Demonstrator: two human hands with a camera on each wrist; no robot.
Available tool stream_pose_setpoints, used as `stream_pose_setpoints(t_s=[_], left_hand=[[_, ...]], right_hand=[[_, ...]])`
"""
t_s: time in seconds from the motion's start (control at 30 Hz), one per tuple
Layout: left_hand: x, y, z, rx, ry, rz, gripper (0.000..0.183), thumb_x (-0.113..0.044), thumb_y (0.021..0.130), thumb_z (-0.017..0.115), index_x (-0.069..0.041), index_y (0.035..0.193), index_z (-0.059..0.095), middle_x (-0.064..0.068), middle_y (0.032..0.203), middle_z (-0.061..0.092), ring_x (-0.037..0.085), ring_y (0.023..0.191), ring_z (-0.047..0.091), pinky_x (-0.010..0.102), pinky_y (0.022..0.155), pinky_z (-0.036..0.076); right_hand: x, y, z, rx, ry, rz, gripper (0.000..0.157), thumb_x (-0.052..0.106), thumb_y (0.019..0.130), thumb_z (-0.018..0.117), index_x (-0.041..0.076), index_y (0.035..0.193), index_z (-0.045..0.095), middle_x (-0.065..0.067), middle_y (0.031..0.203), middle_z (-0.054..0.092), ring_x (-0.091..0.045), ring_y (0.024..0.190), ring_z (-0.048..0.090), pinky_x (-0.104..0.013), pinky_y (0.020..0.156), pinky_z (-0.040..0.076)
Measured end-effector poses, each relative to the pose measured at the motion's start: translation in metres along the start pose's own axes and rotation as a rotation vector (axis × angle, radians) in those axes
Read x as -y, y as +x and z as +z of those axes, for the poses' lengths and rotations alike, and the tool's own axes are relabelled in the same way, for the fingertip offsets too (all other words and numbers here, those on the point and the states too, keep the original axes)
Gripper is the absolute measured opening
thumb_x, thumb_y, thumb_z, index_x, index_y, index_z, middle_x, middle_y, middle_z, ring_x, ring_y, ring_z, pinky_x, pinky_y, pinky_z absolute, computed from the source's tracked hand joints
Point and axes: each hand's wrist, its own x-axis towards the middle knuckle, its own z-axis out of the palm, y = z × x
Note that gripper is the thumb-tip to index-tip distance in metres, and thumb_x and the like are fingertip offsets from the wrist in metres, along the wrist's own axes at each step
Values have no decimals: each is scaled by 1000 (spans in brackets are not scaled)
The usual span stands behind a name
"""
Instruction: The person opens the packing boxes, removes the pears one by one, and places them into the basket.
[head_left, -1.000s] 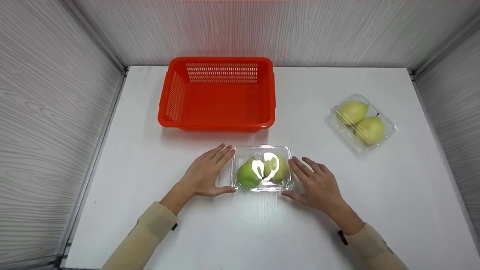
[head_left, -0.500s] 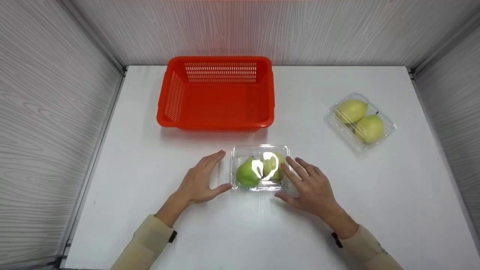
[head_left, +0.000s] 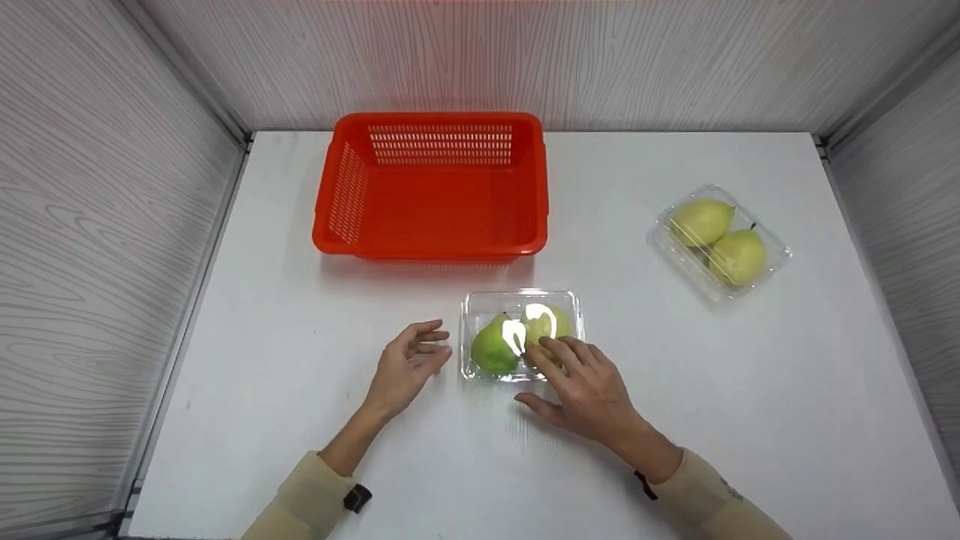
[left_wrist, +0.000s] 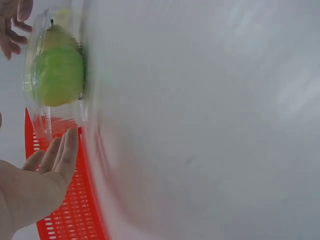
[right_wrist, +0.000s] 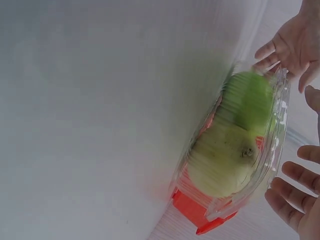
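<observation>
The work stands, I judge, at a point where the near clear box (head_left: 517,293) is filled and covered: a green pear (head_left: 493,348) sits in its left half, a paler pear (head_left: 546,324) beside it to the right, and the lid appears to lie down over both, though whether its edges are fully snapped cannot be told. This box lies on the white table (head_left: 420,465), long side towards the person. Between eight and nine o'clock from it, the left hand (head_left: 403,373) is half open, fingers loosely bent, just beside the box's end with nothing in its hold. At four o'clock the right hand (head_left: 586,391) is spread and relaxed, fingers reaching over the near right corner of the box and thumb outside its near edge; it grips nothing, and whether a fingertip touches the lid cannot be told. At two o'clock, well apart, a second clear box (head_left: 775,262) holds two yellow-green pears (head_left: 738,257) and also looks finished. The red basket (head_left: 431,250) stands at eleven o'clock; neither box is in it, so any loading there remains undone.
</observation>
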Motion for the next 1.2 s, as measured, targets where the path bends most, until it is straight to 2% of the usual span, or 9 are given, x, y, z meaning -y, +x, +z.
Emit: stream_pose_setpoints(t_s=[0.1, 0.23, 0.37, 0.47, 0.7, 0.97, 1.13, 1.2], left_hand=[[2, 0, 3, -32, -123, -84, 48, -16, 102, 69, 0, 145, 56, 20, 131, 70, 29, 114, 73, 27, 92, 64], [3, -1, 7, -55, -271, -171, 44, -13, 102, 67, 4, 142, 56, 22, 124, 71, 22, 101, 76, 28, 86, 66], [4, -3, 11, -46, -359, -238, 44, -14, 102, 67, 5, 141, 55, 17, 118, 74, 17, 94, 76, 28, 84, 66], [5, -3, 14, -22, -400, -270, 45, -14, 103, 66, 5, 142, 54, 12, 113, 77, 14, 92, 76, 28, 83, 66], [13, -2, 18, 55, -477, -296, 47, -12, 102, 66, 7, 142, 52, -1, 99, 76, 12, 89, 74, 27, 83, 65], [15, 1, 21, 119, -530, -310, 42, -8, 103, 63, 9, 140, 53, 0, 101, 77, 13, 92, 75, 27, 85, 64], [18, 2, 21, 136, -566, -295, 40, -4, 102, 60, 10, 139, 52, -1, 105, 76, 11, 96, 75, 26, 89, 64], [19, 2, 22, 133, -588, -294, 40, 0, 101, 59, 10, 139, 51, -2, 105, 74, 10, 97, 74, 26, 90, 64]], right_hand=[[7, 3, 3, -26, 1, -17, 79, 54, 65, 95, 12, 129, 73, -6, 111, 73, -25, 94, 70, -33, 74, 63], [15, 7, 7, -30, -4, -32, 75, 53, 66, 96, 12, 126, 74, -4, 105, 71, -22, 87, 67, -29, 69, 60], [23, 11, 10, -13, -32, -51, 68, 52, 70, 95, 13, 122, 74, -3, 101, 70, -21, 83, 65, -28, 66, 58], [29, 15, 11, 5, -53, -73, 59, 52, 77, 91, 14, 120, 74, -2, 101, 70, -21, 84, 66, -28, 68, 58], [38, 23, 20, -5, -64, -109, 49, 47, 81, 89, 17, 117, 74, 1, 94, 68, -17, 78, 65, -24, 64, 55], [46, 28, 29, -16, -112, -149, 35, 38, 83, 87, 16, 107, 77, 2, 87, 67, -14, 73, 63, -22, 57, 53], [52, 29, 31, -17, -153, -188, 16, 28, 97, 72, 15, 104, 76, 2, 86, 69, -14, 73, 64, -22, 55, 52], [54, 30, 32, -11, -170, -203, 14, 22, 100, 63, 15, 102, 75, 3, 86, 70, -13, 72, 63, -21, 55, 52]])
